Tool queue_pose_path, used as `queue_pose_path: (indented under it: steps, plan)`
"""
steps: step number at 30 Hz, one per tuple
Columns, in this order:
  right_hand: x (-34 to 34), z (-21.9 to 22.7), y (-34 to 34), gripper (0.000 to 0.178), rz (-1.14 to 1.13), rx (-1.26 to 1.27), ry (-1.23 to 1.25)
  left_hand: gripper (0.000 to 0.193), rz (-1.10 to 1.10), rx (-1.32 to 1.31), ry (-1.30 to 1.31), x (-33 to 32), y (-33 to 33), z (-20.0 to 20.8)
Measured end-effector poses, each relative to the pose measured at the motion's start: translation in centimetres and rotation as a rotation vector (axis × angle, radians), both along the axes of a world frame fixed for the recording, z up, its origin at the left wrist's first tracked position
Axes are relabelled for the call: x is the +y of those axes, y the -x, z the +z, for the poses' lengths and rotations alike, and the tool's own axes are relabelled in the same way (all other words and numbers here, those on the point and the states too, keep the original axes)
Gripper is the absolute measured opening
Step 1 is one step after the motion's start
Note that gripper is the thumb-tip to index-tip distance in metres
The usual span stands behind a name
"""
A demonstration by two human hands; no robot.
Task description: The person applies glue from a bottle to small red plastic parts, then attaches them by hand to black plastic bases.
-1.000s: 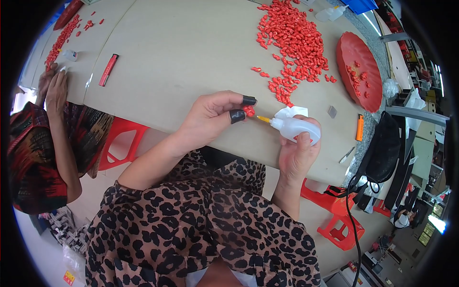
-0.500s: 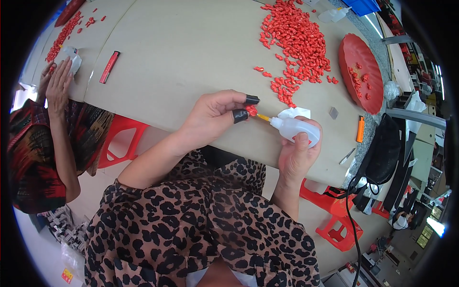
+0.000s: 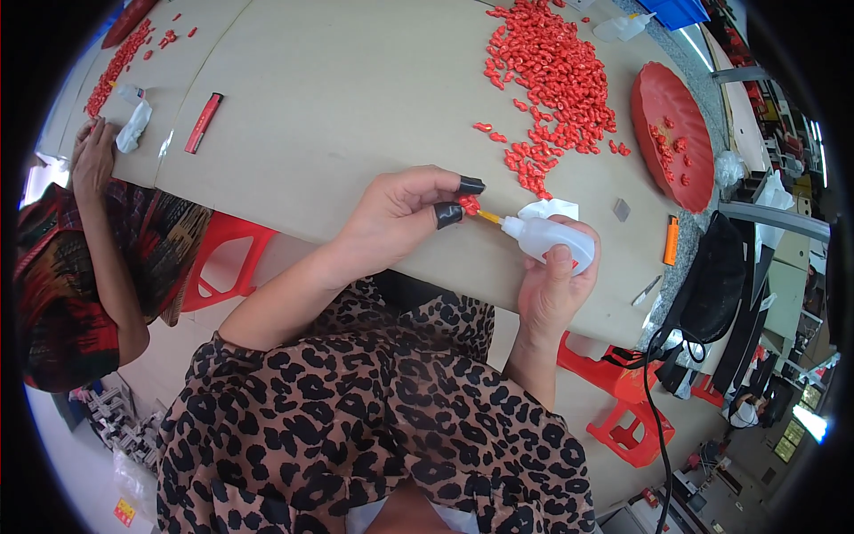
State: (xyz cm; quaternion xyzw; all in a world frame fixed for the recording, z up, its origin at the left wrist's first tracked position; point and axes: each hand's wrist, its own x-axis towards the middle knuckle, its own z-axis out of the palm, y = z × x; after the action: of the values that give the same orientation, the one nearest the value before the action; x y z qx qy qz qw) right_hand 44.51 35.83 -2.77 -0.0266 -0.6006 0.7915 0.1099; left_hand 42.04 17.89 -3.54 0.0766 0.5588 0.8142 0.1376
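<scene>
Red small piece [image 3: 469, 205] is pinched in a narrow grip between thumb and finger of the left hand [image 3: 400, 218], both tips covered with black caps. Right hand [image 3: 553, 283] is closed around a white squeeze bottle [image 3: 547, 238], whose yellow nozzle touches the piece. Both are over the table [image 3: 356, 116], near the pile of red pieces [image 3: 551, 80].

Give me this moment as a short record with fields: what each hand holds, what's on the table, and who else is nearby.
left hand: pinches a small red piece between black-capped fingertips
right hand: grips a white squeeze bottle, yellow nozzle at the piece
table: tan surface
pile: red pieces heaped beyond the hands
tray: round red tray at right, few pieces in it
other items: red bar-shaped thing, orange tool
nearby: another person's hand at far left
</scene>
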Motion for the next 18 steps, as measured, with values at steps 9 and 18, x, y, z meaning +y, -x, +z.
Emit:
queue_pose_path:
  steps: [9, 18]
  plan:
    - [-0.03, 0.24, 0.04, 0.031, 0.004, -0.004, 0.018, 0.019, 0.003, 0.002, -0.012, 0.1, 0.0, -0.06]
    - [-0.12, 0.35, -0.03, 0.031, -0.007, -0.011, 0.024, 0.02, 0.003, -0.009, 0.006, 0.04, -0.08, 0.05]
